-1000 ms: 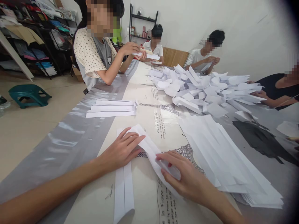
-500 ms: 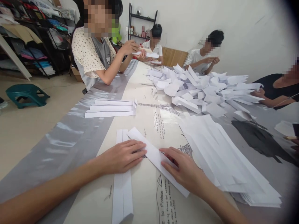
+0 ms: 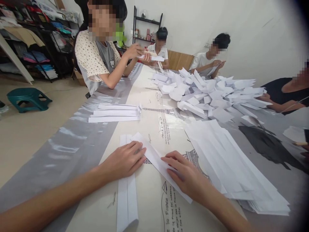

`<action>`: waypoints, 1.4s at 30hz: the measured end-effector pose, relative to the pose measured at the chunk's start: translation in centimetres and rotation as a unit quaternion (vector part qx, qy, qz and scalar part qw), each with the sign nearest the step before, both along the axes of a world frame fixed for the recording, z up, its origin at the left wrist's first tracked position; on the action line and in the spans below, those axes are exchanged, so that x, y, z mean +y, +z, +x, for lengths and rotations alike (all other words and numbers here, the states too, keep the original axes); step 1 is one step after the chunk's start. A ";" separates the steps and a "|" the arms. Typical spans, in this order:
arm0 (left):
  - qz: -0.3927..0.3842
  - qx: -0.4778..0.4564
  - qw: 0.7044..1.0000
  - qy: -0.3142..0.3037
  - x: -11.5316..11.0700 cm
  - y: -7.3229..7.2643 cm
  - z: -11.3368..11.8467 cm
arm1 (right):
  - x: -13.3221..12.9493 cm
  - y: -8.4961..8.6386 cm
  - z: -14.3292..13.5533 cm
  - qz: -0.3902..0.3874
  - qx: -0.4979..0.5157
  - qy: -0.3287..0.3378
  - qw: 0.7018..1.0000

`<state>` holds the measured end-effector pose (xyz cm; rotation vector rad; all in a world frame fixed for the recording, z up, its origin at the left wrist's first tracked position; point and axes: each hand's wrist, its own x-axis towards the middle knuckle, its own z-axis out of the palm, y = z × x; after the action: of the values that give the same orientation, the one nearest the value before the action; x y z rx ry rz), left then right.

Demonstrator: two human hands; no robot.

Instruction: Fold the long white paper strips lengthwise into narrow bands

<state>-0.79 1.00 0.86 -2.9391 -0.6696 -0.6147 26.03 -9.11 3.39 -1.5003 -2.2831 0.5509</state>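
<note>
A folded white paper strip [image 3: 154, 155] lies slanted on the printed tablecloth [image 3: 101, 196] between my hands. My left hand [image 3: 127, 159] has its fingers bent together over the strip's far left end, gripping its edge. Along the near right part of the same strip, my right hand [image 3: 187, 174] holds the edge with curled fingers; its palm hides some of the paper. Under my left hand, another creased paper strip [image 3: 126, 203] points toward me, partly covered by the hand.
A stack of white paper sheets [image 3: 231, 161] lies to the right. Beyond it spreads a heap of folded papers [image 3: 207, 93]. Several narrow strips [image 3: 114, 112] sit at the far left. Co-workers [image 3: 98, 58] handle paper around the table. A green stool [image 3: 29, 99] stands on the floor.
My left hand has slid slightly left and its fingers have curled more over the strip's edge. My right hand has shifted a little left along with the strip.
</note>
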 end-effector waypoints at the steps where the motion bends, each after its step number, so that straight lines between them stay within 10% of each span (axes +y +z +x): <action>1: -0.005 -0.006 1.000 0.008 0.1 -0.1 0.0 | -0.1 -0.1 0.0 0.002 -0.001 0.011 1.000; 19: 0.085 -0.028 0.996 0.017 0.0 -0.2 0.0 | -1.9 2.7 -0.8 -0.174 -0.057 0.084 0.980; 31: 0.145 0.024 0.989 -0.016 -0.3 -0.1 -0.4 | -2.3 -1.2 -2.3 0.125 -0.119 0.132 0.976; 42: 0.105 0.025 0.993 -0.050 0.7 0.5 -0.6 | -2.6 -1.4 -2.2 0.123 -0.101 0.126 0.979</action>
<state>-1.39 1.70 1.33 -2.7927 -0.4269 -0.5775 23.82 -11.67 1.96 -1.2044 -2.6075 0.1725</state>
